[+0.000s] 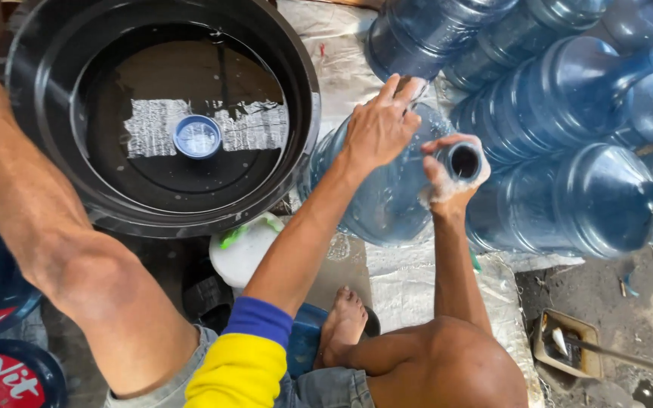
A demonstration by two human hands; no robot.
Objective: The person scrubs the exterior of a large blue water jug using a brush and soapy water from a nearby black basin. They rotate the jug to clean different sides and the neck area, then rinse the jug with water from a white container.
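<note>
Blue water jug lies tilted, neck pointing right. Right hand wraps the neck; left hand rests flat on its far shoulder, hands close tog.

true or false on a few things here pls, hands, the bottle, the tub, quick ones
1. The right hand grips the neck of the blue water bottle. True.
2. The black tub is dry. False: it holds water, with a small blue cap in it.
3. The left hand lies on the bottle's body. True.
4. The other bottles stand upright. False: they lie stacked on their sides.
5. The right hand is dry and clean. False: white foam covers it.
</note>
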